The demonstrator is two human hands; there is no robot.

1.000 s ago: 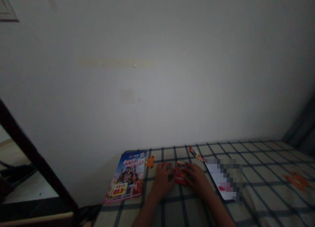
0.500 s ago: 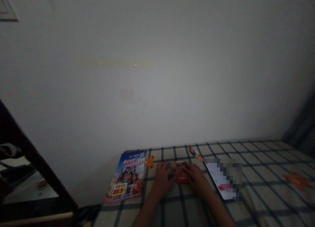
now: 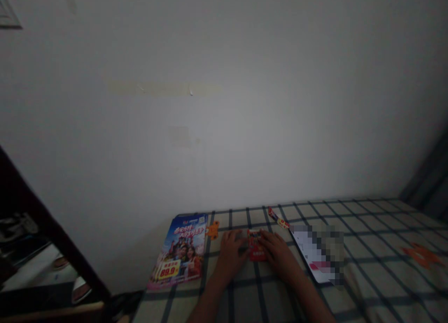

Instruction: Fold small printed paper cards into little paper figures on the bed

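Note:
A small red printed packet (image 3: 257, 254) lies flat on the checked cloth (image 3: 245, 285) between my two hands. My right hand (image 3: 275, 248) rests its outstretched fingers over the packet's right side, hiding part of it. At the packet's left edge is my left hand (image 3: 231, 247), its fingers bent a little and apart, with the thumb near the edge. Neither hand lifts anything. Left of my left hand are an orange cloth-like figure (image 3: 212, 230) and a stack of glossy flyers (image 3: 184, 250) with a blue and pink cover.
To the right lies a white-faced flat sheet or device (image 3: 308, 255), partly pixelated, with a narrow red printed strip (image 3: 279, 219) at its top corner. Another orange figure (image 3: 422, 255) is farther right. A wall (image 3: 224, 127) stands behind, and a dark slanted post (image 3: 52, 225) at left.
Both hands stay almost where they were on and beside the red packet. The view has shifted slightly, and a second shoe shows at the lower left.

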